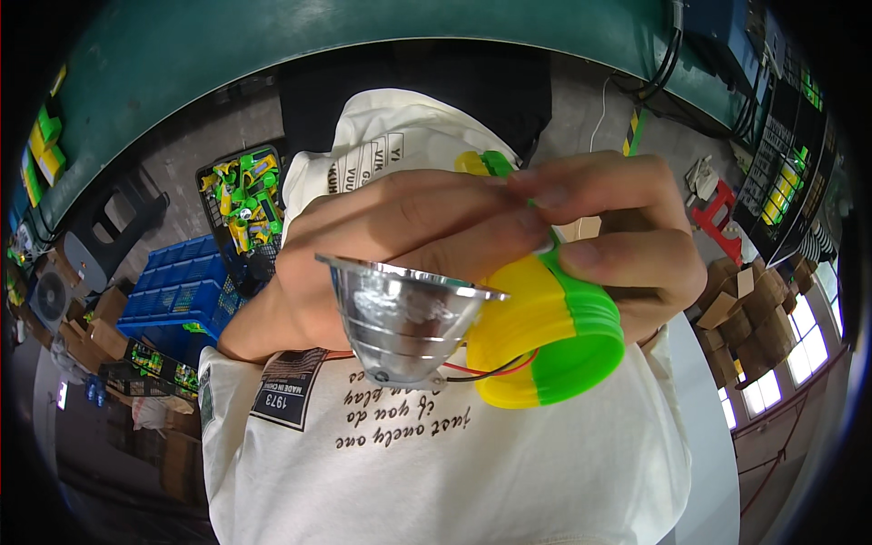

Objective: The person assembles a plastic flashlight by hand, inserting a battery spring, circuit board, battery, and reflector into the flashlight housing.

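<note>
A yellow and green plastic flashlight housing [513,318] is in front of my shirt, its round threaded mouth tipped down. My right hand [631,236] grips it from the right, thumb and fingers curled over the green side. From the left, my left hand [400,222] reaches across with its fingertips pressed together on the housing's upper part. A shiny silver reflector cup [404,322] sits against my left hand's fingers, wide rim up; how it is supported is hidden. Thin red and black wires [495,371] run from the reflector's narrow end into the housing's mouth.
A green tabletop [363,27] curves across the top. On the left are a black basket [213,213] of green and yellow flashlight parts, a blue crate [177,295] and a dark chair [109,218]. A black wire rack [772,173] and cardboard boxes [758,327] stand right.
</note>
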Demonstrator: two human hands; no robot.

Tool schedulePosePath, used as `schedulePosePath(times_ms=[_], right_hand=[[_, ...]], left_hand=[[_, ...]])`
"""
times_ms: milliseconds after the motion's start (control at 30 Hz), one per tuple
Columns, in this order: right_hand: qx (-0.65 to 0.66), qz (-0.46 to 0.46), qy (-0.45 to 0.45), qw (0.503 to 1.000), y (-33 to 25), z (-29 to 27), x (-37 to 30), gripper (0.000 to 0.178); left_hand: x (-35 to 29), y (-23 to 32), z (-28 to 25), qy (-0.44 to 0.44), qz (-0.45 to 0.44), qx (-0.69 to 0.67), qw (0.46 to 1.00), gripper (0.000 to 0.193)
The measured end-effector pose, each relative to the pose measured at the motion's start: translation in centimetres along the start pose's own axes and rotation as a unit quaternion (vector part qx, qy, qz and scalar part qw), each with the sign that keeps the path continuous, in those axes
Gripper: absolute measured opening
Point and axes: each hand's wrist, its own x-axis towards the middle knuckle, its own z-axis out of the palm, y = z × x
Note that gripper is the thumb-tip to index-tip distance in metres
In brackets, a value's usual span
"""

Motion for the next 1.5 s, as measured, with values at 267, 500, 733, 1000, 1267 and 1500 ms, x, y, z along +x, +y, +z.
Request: schedulePosePath(times_ms=[267, 500, 733, 1000, 1267, 1500], right_hand=[[-0.003, 0.012, 0.011, 1.000, -0.4, -0.1, 0.2, 0.039], [0.005, 0.011, 0.031, 0.999, 0.0, 0.3, 0.1, 0.037], [0.036, -0.025, 0.026, 0.999, 0.7, -0.1, 0.6, 0.037], [0.019, 0.215, 0.102, 0.971, 1.1, 0.0, 1.9, 0.062], [0.139, 0.340, 0.053, 0.929, 0.7, -0.3, 2.0, 0.045], [0.147, 0.340, 0.058, 0.927, 0.8, -0.1, 1.8, 0.045]], left_hand=[[3.6, 1.9, -3.2, -0.172, -0.112, -0.013, 0.979, 0.039], [3.5, 1.7, -2.0, -0.096, -0.104, 0.011, 0.990, 0.033], [3.0, 2.2, 0.3, 0.060, -0.215, 0.004, 0.975, 0.029], [2.3, -0.2, -3.3, 0.074, -0.379, -0.229, 0.893, 0.030], [3.8, -0.6, -4.2, 0.187, -0.506, -0.286, 0.792, 0.037], [3.7, -0.4, -4.2, 0.200, -0.505, -0.313, 0.779, 0.035]])
